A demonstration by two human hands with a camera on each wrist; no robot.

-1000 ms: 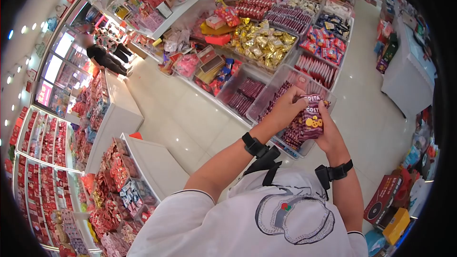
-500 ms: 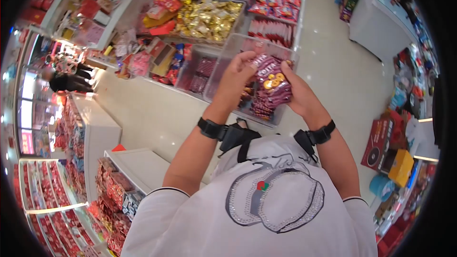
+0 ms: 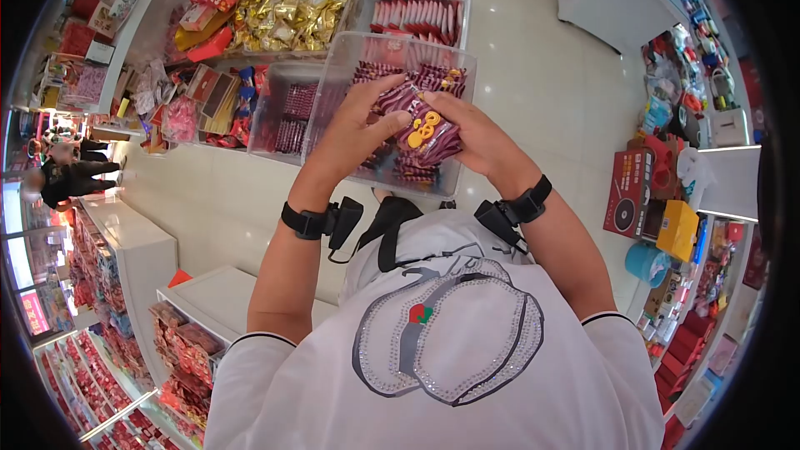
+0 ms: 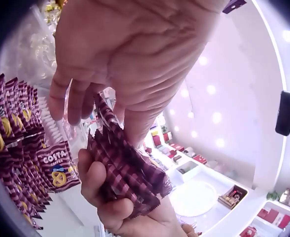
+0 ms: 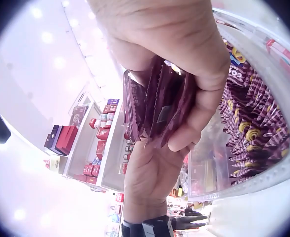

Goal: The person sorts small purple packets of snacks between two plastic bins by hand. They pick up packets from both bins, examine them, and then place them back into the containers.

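Note:
A small stack of purple snack packets (image 3: 427, 135), printed with yellow pretzel-shaped biscuits, is held between both hands over a clear plastic bin (image 3: 321, 121). My right hand (image 3: 487, 140) grips the stack from the right side, thumb on the front, and its curled fingers (image 4: 93, 177) wrap the packets in the left wrist view. From the left, my left hand (image 3: 354, 129) pinches the stack's upper edge between thumb and fingers. Beneath, the bin holds rows of matching packets (image 3: 442, 79), also seen standing upright as packets (image 5: 253, 123) in the right wrist view.
Left of the bin stands another bin (image 3: 265, 121) of purple packets. Behind are gold-wrapped sweets (image 3: 292, 12) and a compartment of red-and-white packets (image 3: 417, 18). White counters (image 3: 133, 233) stand to the left, and two people (image 3: 79, 175) are far left.
The view has swung to the right, so the bins appear further left. Both hands still hold the stack, which now tilts more, and the left thumb lies across its front.

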